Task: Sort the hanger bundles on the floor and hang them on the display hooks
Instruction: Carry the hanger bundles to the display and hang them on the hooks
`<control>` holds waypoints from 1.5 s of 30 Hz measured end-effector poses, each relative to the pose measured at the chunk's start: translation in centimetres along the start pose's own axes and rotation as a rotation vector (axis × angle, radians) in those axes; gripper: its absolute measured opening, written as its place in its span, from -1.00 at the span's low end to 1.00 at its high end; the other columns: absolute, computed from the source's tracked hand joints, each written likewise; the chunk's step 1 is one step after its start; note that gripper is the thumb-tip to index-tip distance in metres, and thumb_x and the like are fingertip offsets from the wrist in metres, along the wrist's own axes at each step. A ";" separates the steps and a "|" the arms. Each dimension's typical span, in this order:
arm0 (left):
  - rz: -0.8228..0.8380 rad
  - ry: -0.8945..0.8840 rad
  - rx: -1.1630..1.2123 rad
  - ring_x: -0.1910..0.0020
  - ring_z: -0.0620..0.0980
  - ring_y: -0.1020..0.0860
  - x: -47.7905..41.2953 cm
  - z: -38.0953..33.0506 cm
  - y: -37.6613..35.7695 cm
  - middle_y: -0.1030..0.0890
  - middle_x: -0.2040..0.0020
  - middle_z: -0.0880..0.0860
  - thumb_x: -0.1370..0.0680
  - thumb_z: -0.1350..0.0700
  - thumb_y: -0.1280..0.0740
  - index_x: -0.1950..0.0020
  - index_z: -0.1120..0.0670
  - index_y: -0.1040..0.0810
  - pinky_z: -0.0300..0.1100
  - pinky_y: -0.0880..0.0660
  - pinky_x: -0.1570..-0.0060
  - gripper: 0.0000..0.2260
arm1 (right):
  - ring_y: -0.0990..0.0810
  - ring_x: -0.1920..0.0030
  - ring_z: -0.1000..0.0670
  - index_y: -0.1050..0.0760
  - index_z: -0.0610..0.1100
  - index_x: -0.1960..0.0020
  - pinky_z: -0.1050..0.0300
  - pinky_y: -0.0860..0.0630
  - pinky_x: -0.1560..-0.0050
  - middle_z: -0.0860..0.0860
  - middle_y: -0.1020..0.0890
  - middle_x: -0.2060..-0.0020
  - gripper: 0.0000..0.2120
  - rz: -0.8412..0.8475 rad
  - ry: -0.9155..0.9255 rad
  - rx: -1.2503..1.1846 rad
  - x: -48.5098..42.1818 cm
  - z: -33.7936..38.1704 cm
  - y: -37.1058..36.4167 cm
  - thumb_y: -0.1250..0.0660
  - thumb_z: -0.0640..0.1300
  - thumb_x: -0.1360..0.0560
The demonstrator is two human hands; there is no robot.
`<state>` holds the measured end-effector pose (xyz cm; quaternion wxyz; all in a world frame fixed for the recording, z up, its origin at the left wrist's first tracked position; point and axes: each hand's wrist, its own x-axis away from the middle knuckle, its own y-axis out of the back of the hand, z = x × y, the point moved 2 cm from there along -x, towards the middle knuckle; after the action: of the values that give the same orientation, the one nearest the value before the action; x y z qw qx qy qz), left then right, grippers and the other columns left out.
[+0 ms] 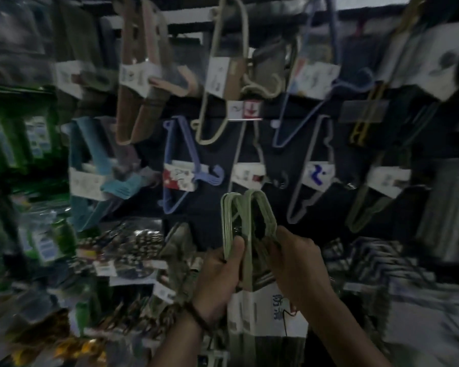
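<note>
- The dark display wall [212, 144] ahead of you carries blurred hanger packs.
- The green hanger bundle [228, 229] is low centre, hooks up, in front of that wall.
- Your left hand [220, 271] curls round its left hooks.
- Your right hand [300, 263] grips its right side.

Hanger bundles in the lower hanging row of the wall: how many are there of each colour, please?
Teal bundle: 1
Blue bundle: 1
White bundle: 1
Pale lilac bundle: 1
Pale green bundle: 1
Total: 5
Not counted: the green hangers gripped by left hand and right hand.
</note>
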<state>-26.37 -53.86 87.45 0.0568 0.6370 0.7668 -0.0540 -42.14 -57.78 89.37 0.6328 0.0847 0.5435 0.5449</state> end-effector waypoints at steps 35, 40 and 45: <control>0.719 -0.972 -0.469 -0.37 -0.24 -0.51 -11.3 -12.4 -29.2 -0.59 -0.34 -0.17 -0.62 0.27 -0.35 -0.38 -0.19 -0.59 -0.27 -0.50 -0.32 -0.55 | -0.57 0.22 0.08 -0.31 0.11 -0.13 0.12 -0.59 0.21 0.07 -0.57 0.15 -0.85 -0.056 -0.319 0.318 -4.5 -27.5 26.2 -0.22 0.12 -0.66; 0.780 -0.997 -0.665 -0.60 -0.23 -0.21 -12.6 -13.4 -32.0 -0.36 -0.59 -0.09 -0.65 0.19 -0.36 -0.51 -0.29 -0.42 0.00 -0.32 -0.55 -0.48 | -0.52 0.30 0.02 -0.34 -0.02 -0.12 0.21 -0.31 0.40 0.06 -0.51 0.25 -0.82 -0.094 -0.258 0.335 -8.5 -27.4 26.8 -0.20 0.09 -0.69; 0.701 -0.954 -0.691 -0.52 -0.27 -0.33 -13.7 -14.9 -33.3 -0.47 -0.51 -0.14 -0.67 0.13 -0.35 -0.52 -0.29 -0.40 -0.10 -0.43 -0.47 -0.51 | -0.53 0.34 -0.09 -0.23 0.00 -0.10 0.03 -0.41 0.38 -0.02 -0.55 0.26 -0.79 -0.169 -0.205 0.385 -10.7 -28.8 27.2 -0.22 0.08 -0.68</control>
<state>-56.90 -70.89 104.64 0.6025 0.6994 0.3798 -0.0594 -78.85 -69.50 103.39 0.7003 0.2130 0.5754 0.3647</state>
